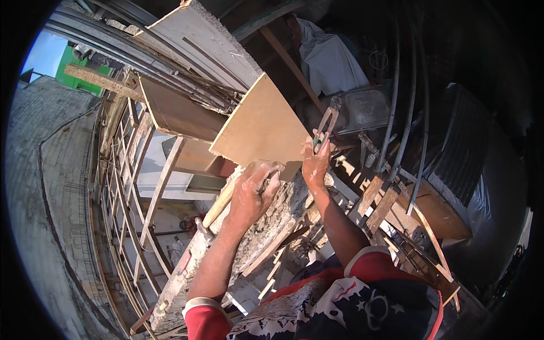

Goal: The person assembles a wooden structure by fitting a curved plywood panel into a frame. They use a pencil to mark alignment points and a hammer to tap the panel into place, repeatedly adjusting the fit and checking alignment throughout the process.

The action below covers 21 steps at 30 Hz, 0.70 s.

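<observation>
My right hand (315, 161) is closed around a narrow, loop-shaped tool (328, 118) with a bit of green at the grip; its exact kind is unclear. This hand is at the right edge of a pale plywood board (266, 122), which stands tilted beyond my hands. My left hand (258, 184), dusty with pale powder, has its fingers curled in by the board's lower edge. Whatever those fingers hold, if anything, is hidden. A pale rounded wooden piece (220, 203) lies beside the left wrist. Below both hands runs a rough concrete wall top (269, 229).
A timber lattice (144, 198) drops away on the left, with a person (186, 225) lower down inside. Another board (181, 110) and long metal bars (153, 62) lie beyond. Wooden offcuts (381, 207), thin poles (409, 107) and a corrugated sheet (462, 158) are on the right.
</observation>
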Each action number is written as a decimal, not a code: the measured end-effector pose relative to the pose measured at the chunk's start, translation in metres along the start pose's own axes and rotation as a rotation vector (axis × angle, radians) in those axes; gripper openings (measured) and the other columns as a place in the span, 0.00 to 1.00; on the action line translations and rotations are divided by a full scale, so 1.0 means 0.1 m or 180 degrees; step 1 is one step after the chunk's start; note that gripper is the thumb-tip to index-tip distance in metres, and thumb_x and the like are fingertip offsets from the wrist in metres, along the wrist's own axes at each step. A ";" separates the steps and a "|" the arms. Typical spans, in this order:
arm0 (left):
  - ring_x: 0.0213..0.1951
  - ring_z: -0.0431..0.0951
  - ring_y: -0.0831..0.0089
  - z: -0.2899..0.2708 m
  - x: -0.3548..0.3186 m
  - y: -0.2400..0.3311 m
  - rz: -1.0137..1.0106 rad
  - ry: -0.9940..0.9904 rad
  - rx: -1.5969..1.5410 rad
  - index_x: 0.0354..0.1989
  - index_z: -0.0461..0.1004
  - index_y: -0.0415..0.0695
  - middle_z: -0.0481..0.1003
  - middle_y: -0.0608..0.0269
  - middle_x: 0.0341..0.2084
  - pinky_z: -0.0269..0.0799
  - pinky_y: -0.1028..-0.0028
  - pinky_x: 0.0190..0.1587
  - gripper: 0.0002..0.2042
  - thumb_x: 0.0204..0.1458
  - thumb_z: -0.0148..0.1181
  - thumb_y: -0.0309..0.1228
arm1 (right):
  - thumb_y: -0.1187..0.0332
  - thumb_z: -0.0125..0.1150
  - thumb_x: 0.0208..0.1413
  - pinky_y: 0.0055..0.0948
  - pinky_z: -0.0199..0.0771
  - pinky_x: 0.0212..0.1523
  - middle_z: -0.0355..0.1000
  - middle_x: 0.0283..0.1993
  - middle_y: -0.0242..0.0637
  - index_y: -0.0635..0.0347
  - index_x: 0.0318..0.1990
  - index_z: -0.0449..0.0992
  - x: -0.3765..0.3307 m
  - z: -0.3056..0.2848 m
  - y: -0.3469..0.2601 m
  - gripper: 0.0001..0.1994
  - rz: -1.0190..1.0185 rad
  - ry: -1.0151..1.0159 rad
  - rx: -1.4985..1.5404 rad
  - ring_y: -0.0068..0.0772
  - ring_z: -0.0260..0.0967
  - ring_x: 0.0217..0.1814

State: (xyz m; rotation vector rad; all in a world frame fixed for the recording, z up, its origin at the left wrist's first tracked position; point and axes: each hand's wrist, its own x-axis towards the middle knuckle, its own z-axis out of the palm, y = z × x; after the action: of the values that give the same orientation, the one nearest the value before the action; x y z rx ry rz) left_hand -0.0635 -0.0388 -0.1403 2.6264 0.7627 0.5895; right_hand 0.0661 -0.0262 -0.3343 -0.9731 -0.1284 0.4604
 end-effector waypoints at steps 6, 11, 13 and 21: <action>0.40 0.81 0.53 0.32 0.57 0.04 0.0140 -0.0597 0.0466 0.44 0.78 0.41 0.78 0.52 0.40 0.77 0.63 0.43 0.12 0.51 0.64 0.20 | 0.65 0.59 0.68 0.25 0.74 0.48 0.78 0.46 0.40 0.68 0.61 0.66 0.20 0.03 0.34 0.21 -0.0259 0.0024 -0.0471 0.24 0.74 0.44; 0.41 0.79 0.54 0.48 0.91 -0.13 0.0580 -0.0733 0.0891 0.44 0.79 0.43 0.78 0.55 0.39 0.77 0.61 0.41 0.15 0.46 0.65 0.15 | 0.68 0.58 0.67 0.29 0.73 0.55 0.78 0.51 0.45 0.72 0.59 0.67 0.14 0.15 0.33 0.19 0.0136 0.0118 -0.0243 0.31 0.75 0.52; 0.41 0.78 0.56 0.52 1.02 -0.29 0.0982 -0.0606 0.1326 0.44 0.80 0.43 0.79 0.57 0.39 0.75 0.61 0.42 0.15 0.46 0.66 0.16 | 0.71 0.58 0.66 0.31 0.74 0.55 0.77 0.54 0.49 0.74 0.59 0.66 0.09 0.12 0.37 0.18 0.0151 0.0105 -0.0493 0.37 0.75 0.56; 0.44 0.80 0.65 0.66 1.36 -0.25 0.1200 -0.0371 0.2567 0.44 0.83 0.50 0.82 0.68 0.39 0.67 0.64 0.50 0.16 0.46 0.70 0.22 | 0.76 0.57 0.65 0.34 0.70 0.61 0.73 0.59 0.51 0.73 0.59 0.64 0.16 -0.02 0.46 0.18 0.0293 0.0012 -0.0213 0.38 0.71 0.62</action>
State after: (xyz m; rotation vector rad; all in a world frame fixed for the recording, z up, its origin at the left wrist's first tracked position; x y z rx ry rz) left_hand 0.0618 0.0445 -0.1679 3.5567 0.5357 0.2275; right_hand 0.0666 0.0013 -0.3752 -1.0485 -0.0963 0.5416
